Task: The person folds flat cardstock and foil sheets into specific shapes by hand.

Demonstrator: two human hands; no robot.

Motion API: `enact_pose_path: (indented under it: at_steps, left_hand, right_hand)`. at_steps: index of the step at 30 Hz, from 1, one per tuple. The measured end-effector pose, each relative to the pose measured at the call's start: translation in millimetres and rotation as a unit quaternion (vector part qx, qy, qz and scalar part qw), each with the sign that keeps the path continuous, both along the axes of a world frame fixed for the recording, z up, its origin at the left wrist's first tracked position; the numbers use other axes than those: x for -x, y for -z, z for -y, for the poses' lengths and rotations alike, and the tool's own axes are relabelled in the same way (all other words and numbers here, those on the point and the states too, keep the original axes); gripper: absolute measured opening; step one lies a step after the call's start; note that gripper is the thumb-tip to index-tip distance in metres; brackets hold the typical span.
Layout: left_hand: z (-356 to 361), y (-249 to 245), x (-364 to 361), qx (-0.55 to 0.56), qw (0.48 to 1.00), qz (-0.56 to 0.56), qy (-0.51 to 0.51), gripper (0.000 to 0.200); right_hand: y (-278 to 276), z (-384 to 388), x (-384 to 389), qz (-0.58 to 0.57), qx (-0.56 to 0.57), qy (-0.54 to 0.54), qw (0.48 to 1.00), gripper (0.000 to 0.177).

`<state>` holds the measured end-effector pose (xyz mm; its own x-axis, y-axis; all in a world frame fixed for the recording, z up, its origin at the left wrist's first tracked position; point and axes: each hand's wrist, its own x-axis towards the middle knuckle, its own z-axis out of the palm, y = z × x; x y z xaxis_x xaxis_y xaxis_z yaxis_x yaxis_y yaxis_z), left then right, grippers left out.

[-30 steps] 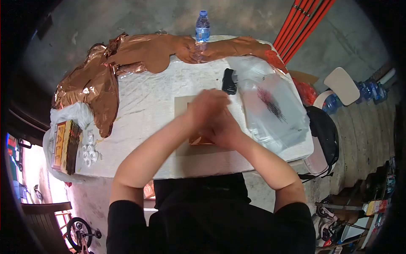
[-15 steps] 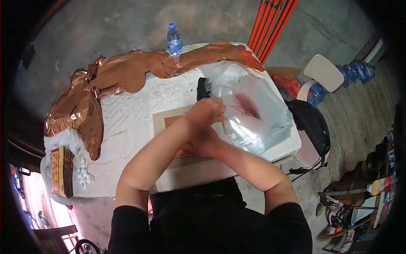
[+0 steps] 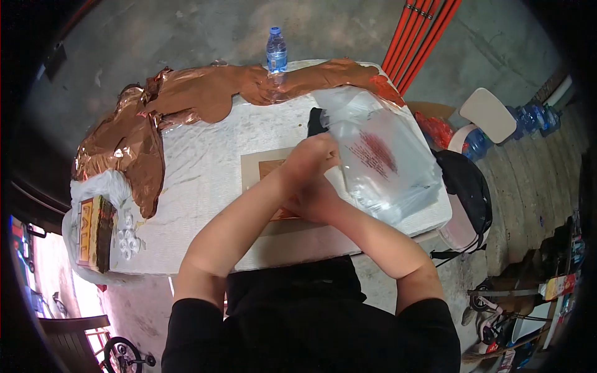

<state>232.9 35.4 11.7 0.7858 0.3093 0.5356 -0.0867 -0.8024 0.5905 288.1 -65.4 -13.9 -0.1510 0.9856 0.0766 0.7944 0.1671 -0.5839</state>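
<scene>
My left hand (image 3: 313, 155) is curled closed above the board, beside the left edge of a pile of clear plastic bags (image 3: 379, 161) with red print. What its fingers hold, if anything, is too small to tell. Just below, my right hand (image 3: 314, 200) lies against the left wrist, its fingers largely hidden. Under both hands is a beige board (image 3: 250, 169) with a copper-brown panel (image 3: 270, 168) on it. A black object (image 3: 316, 122) lies beyond my left hand, partly beside the bags.
Crumpled copper foil (image 3: 186, 96) runs along the table's far and left edges. A water bottle (image 3: 277, 51) stands at the far edge. At the left are a box (image 3: 94, 233) and white plastic (image 3: 106, 185). Beside the table's right edge sit a black bag (image 3: 466, 186) and a chair.
The view has shifted, so the table and its objects appear farther right and slightly higher. My hands stay close together over the board, with little visible change in pose.
</scene>
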Motion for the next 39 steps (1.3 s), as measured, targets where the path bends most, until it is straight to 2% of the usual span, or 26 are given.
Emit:
enact_pose_path:
  at_steps: [4,5,6,7,9,11,13,14,15,16,17,18,19,21,25,29,31,32,33,34,37,38,39]
  left_hand:
    - [-8,-10,3,0.061,0.993,-0.073,0.072,0.006]
    - [-9,-11,5,0.061,0.993,-0.073,0.072,0.006]
    - [-10,-12,8,0.094,0.993,-0.063,0.018,0.007]
    - [-11,-13,11,0.127,0.99,-0.054,-0.036,0.009]
    - [-13,-14,16,0.123,0.99,-0.044,-0.048,0.012]
    - [-13,-11,18,0.12,0.99,-0.034,-0.059,0.016]
    - [-8,-3,18,-0.131,0.99,0.008,-0.051,0.025]
    - [-3,2,15,-0.129,0.99,0.01,-0.05,0.025]
    - [9,0,12,-0.176,0.983,0.025,-0.047,0.03]
    - [21,-4,10,-0.222,0.973,0.04,-0.043,0.036]
    - [32,-8,8,-0.221,0.974,0.039,-0.042,0.036]
    - [43,-16,7,-0.256,0.965,0.047,-0.012,0.035]
    - [51,-19,4,-0.291,0.955,0.055,0.018,0.035]
    - [51,-3,-10,-0.303,0.952,0.028,0.018,0.033]
    - [54,-1,-23,-0.293,0.955,-0.018,0.036,0.023]
    - [63,-12,-41,-0.254,0.966,0.042,0.008,0.02]
    - [69,-16,-59,-0.261,0.956,0.134,-0.027,0.008]
    - [73,-15,-67,-0.26,0.955,0.135,-0.032,0.008]
    - [76,-15,-75,-0.285,0.956,0.069,-0.033,0.008]
    - [78,-12,-79,-0.307,0.951,0.003,-0.032,0.007]
    - [75,-19,-83,-0.348,0.937,-0.041,-0.015,0.008]
    - [70,-23,-82,-0.349,0.936,-0.039,-0.014,0.008]
    - [63,-30,-75,-0.337,0.94,0.05,-0.007,0.008]
  right_hand:
    - [-15,5,1,-0.026,0.033,-0.012,0.999,0.064]
    - [-9,5,1,0.025,-0.032,-0.003,0.999,0.067]
    - [-3,3,1,0.076,-0.098,0.005,0.992,0.071]
    - [2,2,0,0.075,-0.098,0.005,0.992,0.071]
    - [6,-1,-1,0.139,-0.119,-0.009,0.983,0.073]
    - [3,0,-1,0.114,-0.1,-0.01,0.988,0.073]
    - [-10,4,1,0.09,-0.079,-0.01,0.993,0.073]
    - [-17,5,2,0.055,-0.008,-0.01,0.998,0.066]
    - [-21,5,2,0.018,0.064,-0.01,0.998,0.059]
    - [1,-2,-1,0.017,0.066,-0.008,0.998,0.059]
    - [40,-14,-6,0.157,-0.097,0.003,0.983,0.059]
    - [63,-22,-8,0.289,-0.256,0.014,0.922,0.059]
    - [67,-23,-12,0.288,-0.255,0.012,0.923,0.059]
    - [72,-24,-20,0.354,-0.326,0.009,0.876,0.057]
    - [72,-25,-19,0.34,-0.354,0.018,0.871,0.058]
    - [66,-16,-21,0.314,-0.285,-0.013,0.906,0.06]
    - [57,-16,-18,0.299,-0.274,-0.027,0.914,0.06]
    - [50,-15,-14,0.271,-0.223,-0.021,0.936,0.062]
    - [46,-14,-13,0.243,-0.171,-0.013,0.955,0.064]
    - [45,-14,-12,0.244,-0.17,-0.015,0.955,0.064]
    - [49,-15,-16,0.216,-0.184,-0.02,0.959,0.07]
    - [59,-17,-19,0.245,-0.241,-0.027,0.939,0.071]
    - [65,-17,-21,0.272,-0.297,-0.034,0.915,0.072]
